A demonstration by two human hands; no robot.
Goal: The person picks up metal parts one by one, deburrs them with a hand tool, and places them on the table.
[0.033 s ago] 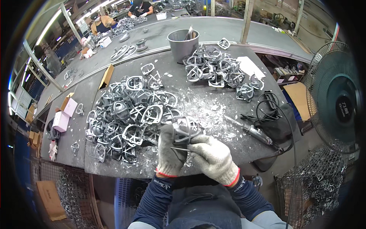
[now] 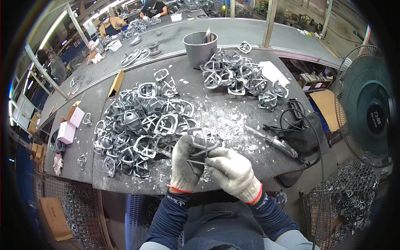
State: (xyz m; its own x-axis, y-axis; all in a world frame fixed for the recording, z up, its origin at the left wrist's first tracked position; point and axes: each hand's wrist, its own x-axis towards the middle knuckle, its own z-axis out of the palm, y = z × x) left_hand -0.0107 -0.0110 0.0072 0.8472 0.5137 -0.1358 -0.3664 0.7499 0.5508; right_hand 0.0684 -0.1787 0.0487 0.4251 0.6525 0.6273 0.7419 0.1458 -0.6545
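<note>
In my gloved left hand (image 2: 183,164) is a grey cast metal frame (image 2: 204,139), a rounded open ring with ribs, gripped at its lower left side. My right hand (image 2: 233,173), in a white knit glove with a red cuff, is closed around a thin metal rod-like tool (image 2: 195,162). The rod points left across the left glove, just below the frame. Both hands are close together above the table's near edge. To their left lies a large heap of similar metal frames (image 2: 137,121). The gloves hide part of the held frame and most of the tool.
Pale flakes (image 2: 233,125) litter the dark tabletop. Behind them are a second pile of frames (image 2: 233,73) and a grey bucket (image 2: 200,49). A long tool with a cable (image 2: 279,146) lies at right, near a fan (image 2: 371,108). Two people work at the far bench.
The metal frame has tilted in my left hand, so its open ring shows more. My left glove has turned slightly with it; the right hand is almost unmoved.
</note>
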